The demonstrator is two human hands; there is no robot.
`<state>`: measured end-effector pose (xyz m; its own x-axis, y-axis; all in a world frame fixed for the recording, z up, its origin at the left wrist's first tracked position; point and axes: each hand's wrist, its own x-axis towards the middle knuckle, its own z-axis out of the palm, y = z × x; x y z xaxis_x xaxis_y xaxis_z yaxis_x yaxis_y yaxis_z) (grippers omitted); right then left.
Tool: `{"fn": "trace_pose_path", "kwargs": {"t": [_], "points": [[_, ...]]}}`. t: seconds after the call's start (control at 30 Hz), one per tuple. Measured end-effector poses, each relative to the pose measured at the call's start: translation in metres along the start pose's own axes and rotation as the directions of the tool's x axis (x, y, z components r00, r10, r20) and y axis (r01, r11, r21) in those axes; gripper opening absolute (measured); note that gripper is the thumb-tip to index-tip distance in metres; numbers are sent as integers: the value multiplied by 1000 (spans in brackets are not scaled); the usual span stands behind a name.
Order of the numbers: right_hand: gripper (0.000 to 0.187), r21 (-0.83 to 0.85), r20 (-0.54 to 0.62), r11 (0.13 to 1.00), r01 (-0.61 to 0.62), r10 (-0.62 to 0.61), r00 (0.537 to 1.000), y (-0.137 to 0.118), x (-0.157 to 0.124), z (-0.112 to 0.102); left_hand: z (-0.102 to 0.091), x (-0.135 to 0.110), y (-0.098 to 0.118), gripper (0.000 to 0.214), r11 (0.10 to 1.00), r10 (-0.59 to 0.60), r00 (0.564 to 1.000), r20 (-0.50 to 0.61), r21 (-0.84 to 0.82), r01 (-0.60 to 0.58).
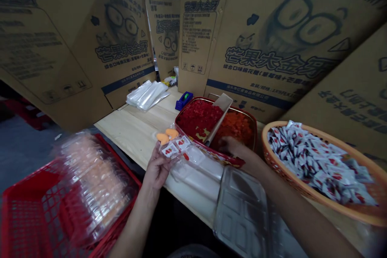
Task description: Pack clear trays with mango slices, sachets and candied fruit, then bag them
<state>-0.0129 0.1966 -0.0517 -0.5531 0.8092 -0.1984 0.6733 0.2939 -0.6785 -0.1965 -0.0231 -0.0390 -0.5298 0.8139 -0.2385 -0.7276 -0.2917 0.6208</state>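
My left hand (157, 167) grips the near-left edge of a clear plastic tray (195, 156). In that tray lie orange candy-like pieces (167, 136), two small white sachets with red print (182, 142) and a small red piece (186, 156). My right hand (231, 146) reaches into the right part of a red bin (255, 129), at the small orange pieces (237, 125) there; its fingers are blurred and partly hidden. Small red pieces (198, 115) fill the bin's left part, behind a cardboard divider (220, 117).
An orange basket (290, 183) of sachets stands at right. Stacked clear trays (242, 209) lie near my right forearm. A red crate (27, 193) at left holds bagged filled trays (95, 181). Plastic bags (147, 94) and a blue tape dispenser (184, 100) sit behind. Cardboard boxes (196, 28) wall the back.
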Motion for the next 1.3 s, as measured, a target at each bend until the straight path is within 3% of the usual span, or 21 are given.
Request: {"fn": "trace_pose_path", "kwargs": {"t": [0.13, 0.27, 0.4, 0.53, 0.73, 0.97, 1.13, 1.3], "points": [[8, 56, -57, 998, -22, 25, 998, 3, 2, -16, 1, 0, -1, 67, 1000, 8, 1000, -10, 16, -8], [13, 228, -108, 973, 24, 1, 994, -17, -14, -26, 0, 1, -5, 66, 999, -3, 1000, -5, 36, 3], [24, 432, 91, 902, 25, -71, 993, -60, -41, -20, 2, 1, -6, 68, 999, -2, 1000, 16, 40, 2], [20, 390, 202, 918, 64, -153, 967, -92, -55, -3, 5, 1, -7, 67, 999, -1, 1000, -5, 50, 1], [25, 346, 230, 930, 126, -215, 949, -92, -49, 9, 5, 0, -6, 69, 999, -4, 1000, 7, 39, 4], [27, 331, 206, 934, 132, -208, 956, -93, -50, 8, 3, 1, -7, 69, 1000, -18, 1000, 11, 26, 17], [25, 251, 112, 935, 250, -285, 952, -95, -50, 15, 5, 0, -5, 68, 1000, -16, 1000, 9, 24, 15], [25, 200, 101, 934, 296, -320, 942, -93, -48, 19, 5, -1, -5, 67, 1000, -8, 999, 46, 23, 7]]}}
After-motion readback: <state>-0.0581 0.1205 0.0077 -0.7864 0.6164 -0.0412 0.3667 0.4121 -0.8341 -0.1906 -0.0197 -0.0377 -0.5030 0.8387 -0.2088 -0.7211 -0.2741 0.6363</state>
